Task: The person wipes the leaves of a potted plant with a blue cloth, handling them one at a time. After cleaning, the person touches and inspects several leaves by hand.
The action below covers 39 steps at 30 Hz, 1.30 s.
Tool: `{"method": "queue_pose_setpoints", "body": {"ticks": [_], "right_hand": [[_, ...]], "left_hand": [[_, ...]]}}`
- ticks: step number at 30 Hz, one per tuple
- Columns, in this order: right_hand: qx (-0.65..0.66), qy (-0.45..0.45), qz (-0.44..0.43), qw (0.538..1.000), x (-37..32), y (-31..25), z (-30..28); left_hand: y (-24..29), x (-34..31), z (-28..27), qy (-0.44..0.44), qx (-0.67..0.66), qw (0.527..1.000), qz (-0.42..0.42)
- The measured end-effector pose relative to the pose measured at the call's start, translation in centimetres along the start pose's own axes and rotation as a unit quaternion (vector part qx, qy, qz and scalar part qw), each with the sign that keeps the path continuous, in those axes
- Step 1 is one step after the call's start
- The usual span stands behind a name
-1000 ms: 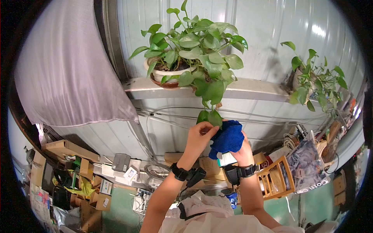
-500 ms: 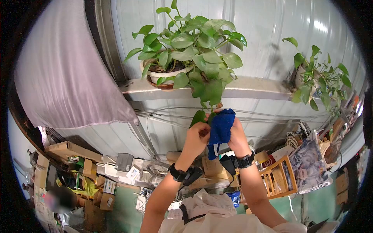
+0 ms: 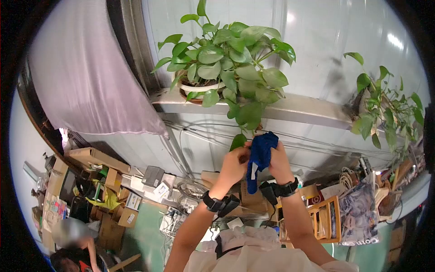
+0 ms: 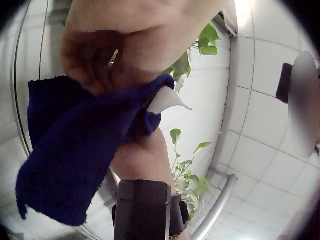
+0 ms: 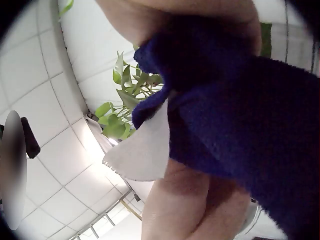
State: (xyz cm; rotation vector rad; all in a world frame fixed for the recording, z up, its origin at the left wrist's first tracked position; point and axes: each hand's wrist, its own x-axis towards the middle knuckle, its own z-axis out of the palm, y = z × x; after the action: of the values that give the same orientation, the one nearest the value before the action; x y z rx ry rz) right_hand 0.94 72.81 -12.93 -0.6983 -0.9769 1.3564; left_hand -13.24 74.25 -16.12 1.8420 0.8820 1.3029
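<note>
A dark blue cloth (image 3: 262, 152) with a white label (image 5: 142, 147) is bunched in my right hand (image 3: 280, 164), over the lower end of a hanging vine. Beside it, my left hand (image 3: 233, 167) has its fingers curled at the cloth's edge and pinches a leaf there, mostly hidden by the cloth and fingers. Another green leaf (image 3: 238, 142) hangs just above the left hand. The vine trails from a potted plant (image 3: 240, 54) in a white pot (image 3: 201, 87). In the left wrist view, the cloth (image 4: 75, 150) drapes below the left fingers.
The pot stands on a wall ledge (image 3: 312, 109), with a second potted plant (image 3: 385, 106) farther right. A curtain (image 3: 90, 77) hangs at the left. Below are cardboard boxes (image 3: 97, 161), cables (image 3: 192, 188) and a wooden chair (image 3: 326, 220). Another person (image 3: 74, 247) is at the lower left.
The cloth has gone from spread over the right hand to bunched and narrow, covering a leaf that showed earlier. Both hands have turned slightly. A person has come into view at lower left.
</note>
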Motion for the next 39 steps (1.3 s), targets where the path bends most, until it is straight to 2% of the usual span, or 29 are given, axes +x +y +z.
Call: {"method": "queue_pose_setpoints", "body": {"ticks": [4,6,8,11,12,15,16,18,19,25,27,30,33,39], "right_hand": [[0.050,0.019,0.009,0.999,0.3,0.8,-0.3],[0.071,0.039,0.011,0.997,0.5,1.4,-0.9],[0.030,0.060,0.003,0.998,0.7,1.4,-0.9],[-0.004,0.086,-0.003,0.996,0.4,1.3,-0.8],[-0.010,0.095,-0.006,0.995,0.2,1.2,-0.8],[-0.003,0.092,-0.008,0.996,-0.4,0.8,-0.9],[0.013,0.110,-0.010,0.994,-0.4,0.9,-1.0],[0.043,0.148,-0.014,0.988,-0.3,1.3,-1.4],[0.042,0.143,-0.014,0.989,-0.1,1.7,-2.0],[0.015,0.112,-0.007,0.994,-0.2,1.2,-2.4],[-0.020,0.067,-0.023,0.997,-0.1,1.4,-2.7],[-0.084,0.051,-0.023,0.995,-0.6,0.6,-2.2],[-0.083,0.137,-0.015,0.987,-0.9,0.7,-1.6],[0.011,0.127,0.003,0.992,-1.2,0.9,-1.3]], "left_hand": [[0.9,-0.4,-0.7,-0.037,0.022,0.998,-0.053],[1.4,-0.5,-1.3,-0.041,-0.004,0.996,-0.075],[1.1,-0.5,-1.5,-0.046,-0.064,0.992,-0.097],[-0.8,0.1,-1.2,0.037,-0.149,0.985,-0.079],[0.0,0.5,-1.4,0.038,-0.162,0.978,-0.125],[0.6,1.4,-1.3,0.010,-0.100,0.989,-0.106],[0.7,1.6,-0.9,0.025,-0.097,0.992,-0.073],[0.8,2.0,-0.3,0.023,-0.087,0.993,-0.072],[0.8,2.3,0.0,0.022,-0.082,0.994,-0.070],[1.5,3.3,0.5,0.010,-0.172,0.967,-0.190],[2.2,3.8,0.3,0.001,-0.192,0.962,-0.194],[3.6,4.1,0.2,-0.013,-0.203,0.962,-0.183],[3.6,4.4,-0.1,-0.031,-0.184,0.963,-0.195],[3.6,4.4,-0.1,-0.021,-0.184,0.964,-0.188]]}}
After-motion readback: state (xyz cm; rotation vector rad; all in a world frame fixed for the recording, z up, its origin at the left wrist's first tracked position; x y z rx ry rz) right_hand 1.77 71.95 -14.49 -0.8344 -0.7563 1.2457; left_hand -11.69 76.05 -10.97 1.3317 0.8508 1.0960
